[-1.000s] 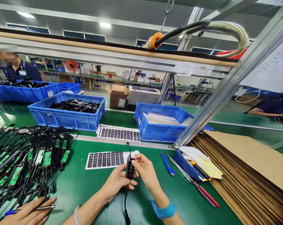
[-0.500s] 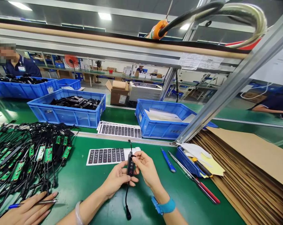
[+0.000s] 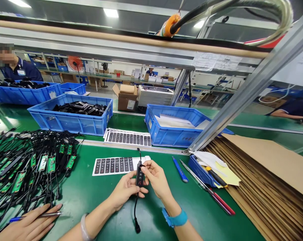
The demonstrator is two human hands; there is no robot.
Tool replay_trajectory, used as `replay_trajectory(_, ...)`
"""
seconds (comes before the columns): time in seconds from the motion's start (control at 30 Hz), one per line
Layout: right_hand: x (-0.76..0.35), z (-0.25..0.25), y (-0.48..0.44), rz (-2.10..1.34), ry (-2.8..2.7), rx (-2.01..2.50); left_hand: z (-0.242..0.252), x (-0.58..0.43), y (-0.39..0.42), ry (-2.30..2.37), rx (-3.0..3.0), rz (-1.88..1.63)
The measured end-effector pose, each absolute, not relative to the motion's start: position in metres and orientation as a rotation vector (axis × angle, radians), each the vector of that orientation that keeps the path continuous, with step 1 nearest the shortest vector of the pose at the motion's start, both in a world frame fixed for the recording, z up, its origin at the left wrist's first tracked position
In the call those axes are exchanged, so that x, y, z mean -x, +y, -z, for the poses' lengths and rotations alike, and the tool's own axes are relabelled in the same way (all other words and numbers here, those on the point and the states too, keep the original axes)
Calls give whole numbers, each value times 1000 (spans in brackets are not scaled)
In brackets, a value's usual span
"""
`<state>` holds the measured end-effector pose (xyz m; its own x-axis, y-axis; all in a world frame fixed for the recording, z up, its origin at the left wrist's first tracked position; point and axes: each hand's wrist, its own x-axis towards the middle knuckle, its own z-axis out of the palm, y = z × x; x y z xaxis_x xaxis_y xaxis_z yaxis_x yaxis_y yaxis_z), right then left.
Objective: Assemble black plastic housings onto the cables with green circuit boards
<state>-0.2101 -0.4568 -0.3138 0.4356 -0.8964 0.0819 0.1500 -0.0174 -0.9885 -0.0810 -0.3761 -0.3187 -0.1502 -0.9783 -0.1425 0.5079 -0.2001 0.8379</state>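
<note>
My left hand (image 3: 123, 191) and my right hand (image 3: 155, 179) both hold a small black inline controller (image 3: 139, 175) upright above the green mat. My left hand grips its left side and lower end. My right hand's fingertips pinch its upper right edge. A thin black cable runs out of the top, and another hangs below to a plug (image 3: 137, 229) near the mat. My right wrist wears a blue strap (image 3: 175, 220). A sheet of black stickers (image 3: 114, 165) lies just beyond the hands.
A pile of cables with green circuit boards (image 3: 28, 167) covers the left. Another person's hand with a pen (image 3: 28, 224) rests bottom left. Blue bins (image 3: 73, 125) (image 3: 171, 135) stand behind, with a second sticker sheet (image 3: 127, 137). Blue pen (image 3: 180, 169), small tray (image 3: 204, 174) and cardboard stack (image 3: 261, 187) lie right.
My hands and the controller have barely shifted, edging slightly up in view. The hanging plug now dangles a little higher off the bottom edge. The other person's hand stays put.
</note>
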Motion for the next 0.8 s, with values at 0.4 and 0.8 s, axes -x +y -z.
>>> replay_trajectory(0.4, 210, 312, -456, 957, 741, 1316, 320, 81, -377, -780, -866, 1619)
replay_trajectory(0.8, 209, 316, -455, 997, 774, 1378, 325, 82, -378, -820, -900, 1588)
